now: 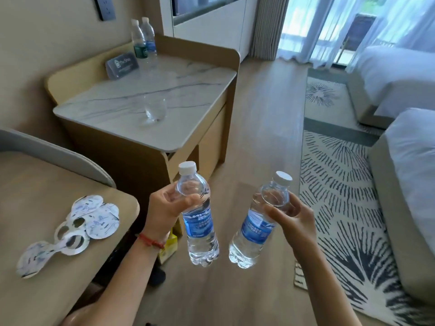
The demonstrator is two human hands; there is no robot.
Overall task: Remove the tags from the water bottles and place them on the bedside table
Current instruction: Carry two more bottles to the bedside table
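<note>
Clear plastic left bottle (pixel 199 215) gripped at shoulder by left hand (pixel 164 208), right bottle (pixel 259 222) likewise by right hand (pixel 292 220), both near-upright, tagless; marble bedside table (pixel 200 128) ahead-left of fingers, nearer left hand.

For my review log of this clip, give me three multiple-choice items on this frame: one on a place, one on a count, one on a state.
1. Where do the removed paper tags lie?
A. on the tan surface at the left
B. on the rug
C. on the marble table

2. How many water bottles are in view?
A. two
B. three
C. four

3. How is the drinking glass on the marble table?
A. lying on its side
B. upright and empty
C. full of juice

Key: 1 A, the tags sit on the tan surface by the left arm. 2 C, one in the left hand, one in the right hand, two at the table's back. 3 B, it stands clear and empty.
</note>
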